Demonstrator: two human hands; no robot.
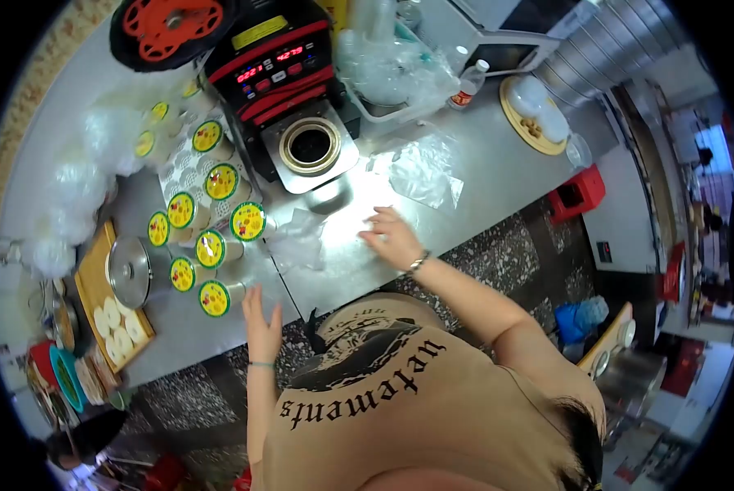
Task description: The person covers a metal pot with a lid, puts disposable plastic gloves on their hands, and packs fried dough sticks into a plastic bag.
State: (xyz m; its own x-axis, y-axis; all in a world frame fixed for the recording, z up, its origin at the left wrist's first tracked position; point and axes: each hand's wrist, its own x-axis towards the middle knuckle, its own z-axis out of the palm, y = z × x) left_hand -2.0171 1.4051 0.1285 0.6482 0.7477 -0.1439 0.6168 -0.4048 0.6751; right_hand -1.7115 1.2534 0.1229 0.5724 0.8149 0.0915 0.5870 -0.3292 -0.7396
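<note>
My left hand (262, 327) is at the counter's front edge with its fingers apart and nothing in them. Just left of its fingertips stands a sealed cup (215, 298) with a yellow, green-rimmed film lid. Several similar cups stand behind it, among them a cup (210, 248) in the middle of the group. My right hand (393, 239) hovers over or rests on the steel counter (359, 274), fingers spread and holding nothing. A crumpled clear plastic bag (300, 239) lies between my hands, and another clear bag (428, 172) lies beyond my right hand.
A black and red cup-sealing machine (281, 78) with lit red digits stands at the back. Right of it are a bag-filled plastic bin (391, 119), a small bottle (469, 83) and a round board (535, 141). At left, a wooden tray (97, 270) holds pale dough pieces beside a metal lid (130, 272).
</note>
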